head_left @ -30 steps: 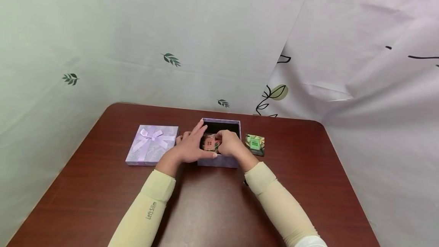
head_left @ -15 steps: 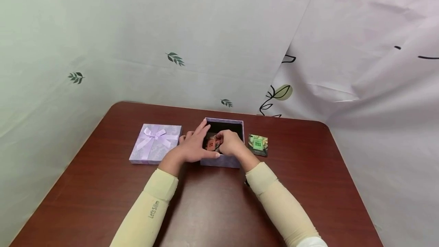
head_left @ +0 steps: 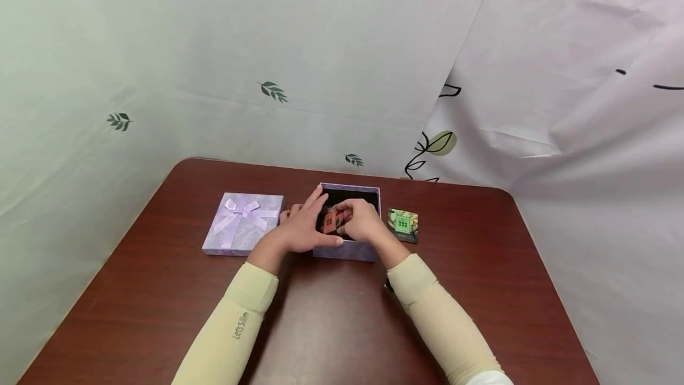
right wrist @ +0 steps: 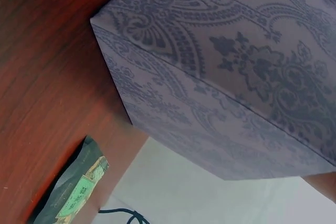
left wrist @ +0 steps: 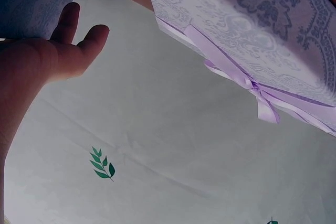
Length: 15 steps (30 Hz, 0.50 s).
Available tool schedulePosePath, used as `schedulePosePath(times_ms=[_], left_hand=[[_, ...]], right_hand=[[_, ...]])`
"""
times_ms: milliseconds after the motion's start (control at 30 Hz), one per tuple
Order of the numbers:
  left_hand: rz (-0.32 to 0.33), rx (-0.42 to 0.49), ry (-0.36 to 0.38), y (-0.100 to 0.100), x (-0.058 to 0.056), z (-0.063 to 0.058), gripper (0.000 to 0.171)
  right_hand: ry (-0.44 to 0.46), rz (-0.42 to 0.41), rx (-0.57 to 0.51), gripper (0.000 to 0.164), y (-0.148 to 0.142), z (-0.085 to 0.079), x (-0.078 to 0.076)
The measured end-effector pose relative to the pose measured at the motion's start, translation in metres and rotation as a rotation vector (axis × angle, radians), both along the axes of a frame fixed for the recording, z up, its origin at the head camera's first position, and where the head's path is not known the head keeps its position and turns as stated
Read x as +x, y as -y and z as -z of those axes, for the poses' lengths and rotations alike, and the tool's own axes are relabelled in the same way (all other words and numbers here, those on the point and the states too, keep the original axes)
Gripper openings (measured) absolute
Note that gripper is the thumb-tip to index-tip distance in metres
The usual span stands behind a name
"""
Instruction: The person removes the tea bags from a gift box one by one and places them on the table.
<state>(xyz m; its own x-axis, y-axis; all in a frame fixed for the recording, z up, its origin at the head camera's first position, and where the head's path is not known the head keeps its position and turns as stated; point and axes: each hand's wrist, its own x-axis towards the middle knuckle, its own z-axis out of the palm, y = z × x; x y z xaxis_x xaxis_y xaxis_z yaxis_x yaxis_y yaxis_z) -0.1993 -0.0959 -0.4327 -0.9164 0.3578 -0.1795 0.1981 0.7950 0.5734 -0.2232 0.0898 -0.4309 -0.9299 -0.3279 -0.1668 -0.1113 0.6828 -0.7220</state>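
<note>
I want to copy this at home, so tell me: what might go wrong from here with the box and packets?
The red packet is in the box, between both hands, so it might crease as the right hand works on it.
The green packet lies loose beside the box, near the right wrist, which could brush it aside.
The left hand has fingers close to the lid, so an outward move might nudge that.

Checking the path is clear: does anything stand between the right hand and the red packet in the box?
Nothing visible does. The right hand reaches into the open box, its fingers at the red packet. The left hand lies along the box's left side, not between them.
</note>
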Motion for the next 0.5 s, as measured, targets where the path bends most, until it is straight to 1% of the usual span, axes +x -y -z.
schedulePosePath(times_ms=[200, 333, 500], left_hand=[[-0.003, 0.016, 0.008, 0.0, 0.0, 0.001, 0.115], [-0.001, 0.023, 0.006, 0.0, 0.0, 0.001, 0.116], [-0.005, 0.024, 0.014, 0.0, -0.003, 0.004, 0.115]], right_hand=[[0.029, 0.019, -0.109, 0.049, -0.009, -0.005, 0.004], [0.055, 0.05, -0.197, 0.048, -0.017, -0.01, 0.007], [0.075, 0.086, -0.274, 0.048, -0.026, -0.015, 0.008]])
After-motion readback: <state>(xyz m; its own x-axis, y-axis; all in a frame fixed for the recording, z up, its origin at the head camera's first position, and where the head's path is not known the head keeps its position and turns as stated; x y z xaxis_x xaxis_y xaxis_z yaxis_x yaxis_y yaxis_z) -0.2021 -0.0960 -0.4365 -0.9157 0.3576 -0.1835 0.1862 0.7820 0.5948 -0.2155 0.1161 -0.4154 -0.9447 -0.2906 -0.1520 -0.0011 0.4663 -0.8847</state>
